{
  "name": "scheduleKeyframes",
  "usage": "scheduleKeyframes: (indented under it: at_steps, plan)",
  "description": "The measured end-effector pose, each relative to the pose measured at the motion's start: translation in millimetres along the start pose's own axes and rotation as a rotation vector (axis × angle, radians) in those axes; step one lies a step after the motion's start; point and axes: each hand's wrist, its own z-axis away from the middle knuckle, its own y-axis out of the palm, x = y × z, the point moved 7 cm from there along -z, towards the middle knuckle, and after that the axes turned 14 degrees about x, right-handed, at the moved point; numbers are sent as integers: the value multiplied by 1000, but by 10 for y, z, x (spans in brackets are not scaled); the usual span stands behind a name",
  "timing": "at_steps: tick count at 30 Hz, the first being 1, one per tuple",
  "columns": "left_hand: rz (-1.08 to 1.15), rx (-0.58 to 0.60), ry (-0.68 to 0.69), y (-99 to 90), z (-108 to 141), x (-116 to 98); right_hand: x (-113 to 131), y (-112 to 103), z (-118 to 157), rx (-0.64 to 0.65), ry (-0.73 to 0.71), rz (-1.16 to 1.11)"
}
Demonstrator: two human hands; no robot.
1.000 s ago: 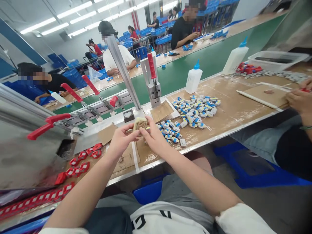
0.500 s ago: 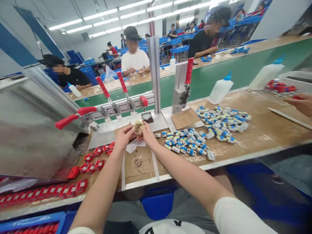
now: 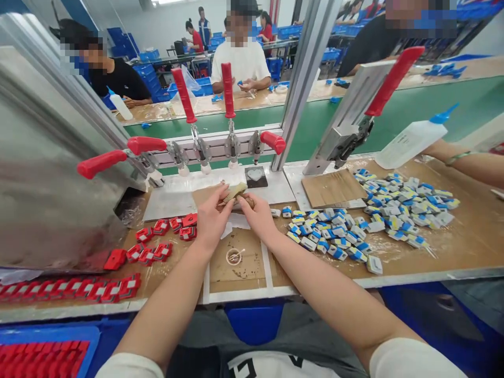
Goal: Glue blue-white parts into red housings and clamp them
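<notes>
Tan pad [image 3: 235, 191], a small flat piece, pale beige with a darker brown edge toward the right, is held tilted just above the surface [image 3: 452, 241], in front of the clamp jig [image 3: 220, 149]. It is pinched between both hands: the left hand [image 3: 211, 220] is closed on its left end with thumb and forefinger, and the right hand [image 3: 260, 216] is closed on its right end, the fingertips of the two hands nearly touching. Its exact material cannot be told. Just behind it a dark block [image 3: 255, 177] bearing a pale heart shape is seen on the white jig plate. Below the hands a cardboard sheet [image 3: 236, 268] framed in white tape is laid on the surface, with a small round cap [image 3: 233, 256] resting on it. Red parts [image 3: 157, 241] are scattered to the left of the hands, and a row of them is lined up along the near edge. A heap of blue-and-white parts [image 3: 354, 226] is spread to the right, near a cardboard square [image 3: 334, 188]. A glue bottle [image 3: 413, 139] with a blue tip is seen tilted farther right, beside another person's forearm [image 3: 468, 165]. Red-handled toggle clamps [image 3: 118, 157] are mounted along the jig.
</notes>
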Motion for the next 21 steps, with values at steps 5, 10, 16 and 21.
scheduleKeyframes:
  at_steps: [5,10,16,21]
  plan:
    - [-164,57,56,69,10,-75,-22,-35,-43,0,22,-31]
    - [-112,51,10,75,8,-50,-68,-65,-66,-12,70,-50]
    - [55,-21,-89,-3,-31,32,-117,-30,-62,23,122,-205]
    - [356,-122,-207,-116,-68,172,-138,82,-25,87,162,-711]
